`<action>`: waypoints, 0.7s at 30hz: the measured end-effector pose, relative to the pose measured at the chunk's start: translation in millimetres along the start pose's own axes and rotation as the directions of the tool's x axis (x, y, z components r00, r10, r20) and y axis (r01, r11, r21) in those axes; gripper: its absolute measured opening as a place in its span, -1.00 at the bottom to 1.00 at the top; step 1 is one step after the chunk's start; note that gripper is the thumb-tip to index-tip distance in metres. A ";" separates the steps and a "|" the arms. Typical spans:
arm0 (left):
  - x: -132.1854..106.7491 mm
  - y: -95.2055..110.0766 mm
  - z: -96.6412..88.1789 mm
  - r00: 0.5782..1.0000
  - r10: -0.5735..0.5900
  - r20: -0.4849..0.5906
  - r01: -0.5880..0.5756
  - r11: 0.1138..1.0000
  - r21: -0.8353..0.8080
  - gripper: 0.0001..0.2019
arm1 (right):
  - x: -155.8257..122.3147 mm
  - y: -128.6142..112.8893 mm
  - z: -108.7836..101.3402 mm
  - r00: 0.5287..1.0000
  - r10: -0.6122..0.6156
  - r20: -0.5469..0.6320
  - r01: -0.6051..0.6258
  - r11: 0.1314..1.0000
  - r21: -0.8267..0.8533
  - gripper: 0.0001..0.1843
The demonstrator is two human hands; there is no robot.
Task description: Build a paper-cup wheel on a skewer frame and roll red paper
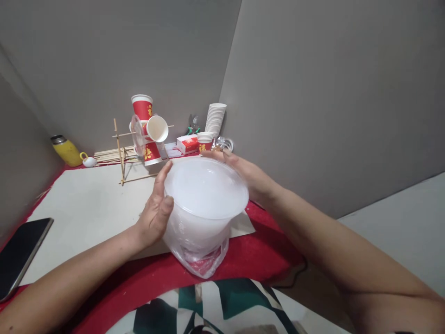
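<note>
A stack of round translucent white plastic lids point(208, 188), its lower part in a clear plastic bag point(198, 260), is held over the front edge of the table between my two hands. My left hand point(156, 211) presses on its left side, thumb near the rim. On the far right side lies my right hand point(239, 167), curved along the edge, its palm partly hidden behind the lids. Behind my left hand stands a wooden stick frame point(120, 160) carrying a wheel of red and white paper cups point(158, 129) with a clear plastic disc point(138, 134).
Along the wall are a yellow bottle point(67, 152), a white egg-shaped item point(89, 161), thin wooden sticks point(113, 155), a red and white box point(187, 144), pliers point(193, 125) and stacked paper cups point(214, 119). A phone point(22, 255) rests at left on the white board point(86, 199) over red cloth.
</note>
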State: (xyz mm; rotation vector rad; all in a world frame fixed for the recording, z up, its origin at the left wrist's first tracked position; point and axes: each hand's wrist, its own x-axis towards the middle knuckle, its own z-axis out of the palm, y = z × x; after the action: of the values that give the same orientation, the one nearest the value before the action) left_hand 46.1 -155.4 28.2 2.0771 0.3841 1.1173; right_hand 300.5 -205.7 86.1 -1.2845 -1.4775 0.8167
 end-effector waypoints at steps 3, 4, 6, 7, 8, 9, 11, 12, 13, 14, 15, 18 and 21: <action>-1.2 -0.7 1.1 0.999 -0.037 -0.021 0.036 0.997 -0.066 -0.31 | -1.3 -1.6 5.4 0.997 0.065 0.040 -0.072 0.979 0.190 -0.41; -1.3 -0.3 0.9 0.999 -0.048 -0.022 0.047 0.996 -0.071 -0.31 | 0.1 -1.4 4.6 0.994 0.094 0.053 -0.104 0.968 0.227 -0.47; -0.7 1.0 0.4 0.997 -0.069 -0.026 0.066 0.994 -0.089 -0.32 | 3.0 -1.4 2.1 0.983 0.160 0.087 -0.178 0.945 0.275 -0.52; -0.2 1.7 0.2 0.996 -0.083 -0.024 0.080 0.992 -0.101 -0.33 | 3.9 -1.9 1.0 0.976 0.191 0.105 -0.213 0.935 0.285 -0.49; 0.4 2.4 0.2 0.995 -0.096 -0.025 0.093 0.989 -0.115 -0.34 | 4.1 -2.9 0.5 0.970 0.215 0.113 -0.239 0.928 0.286 -0.45; 1.0 3.0 0.6 0.993 -0.111 -0.027 0.106 0.985 -0.133 -0.35 | 3.8 -4.2 0.4 0.966 0.231 0.116 -0.255 0.925 0.282 -0.40; 2.2 3.7 2.3 0.990 -0.137 -0.026 0.130 0.975 -0.180 -0.38 | 2.3 -7.4 1.3 0.967 0.228 0.114 -0.251 0.934 0.256 -0.36; 2.8 3.9 3.6 0.989 -0.147 -0.021 0.140 0.968 -0.206 -0.39 | 1.6 -9.1 2.0 0.969 0.216 0.116 -0.238 0.941 0.240 -0.36; 3.4 4.0 5.1 0.988 -0.153 -0.017 0.145 0.962 -0.232 -0.39 | 1.3 -10.7 2.7 0.972 0.202 0.124 -0.226 0.948 0.224 -0.36; 4.0 4.0 6.5 0.988 -0.153 -0.014 0.145 0.956 -0.254 -0.39 | 1.3 -12.1 3.0 0.973 0.190 0.133 -0.215 0.954 0.211 -0.36; 4.8 3.8 7.4 0.989 -0.150 -0.013 0.141 0.953 -0.268 -0.38 | 2.0 -13.4 3.0 0.973 0.180 0.143 -0.206 0.958 0.199 -0.36; 8.7 1.9 4.4 0.991 -0.133 -0.017 0.124 0.958 -0.257 -0.36 | 5.0 -14.9 -0.3 0.976 0.153 0.155 -0.175 0.974 0.142 -0.43; 14.2 -4.1 -10.5 0.981 -0.194 -0.007 0.186 0.951 -0.246 -0.34 | -0.9 -10.8 -7.2 0.993 0.106 0.052 -0.110 0.991 0.079 -0.60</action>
State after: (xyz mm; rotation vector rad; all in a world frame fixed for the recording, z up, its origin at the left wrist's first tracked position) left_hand 46.1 -139.8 37.3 1.7691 0.4292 1.0271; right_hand 303.8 -209.7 98.0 -1.3001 -1.4069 0.9746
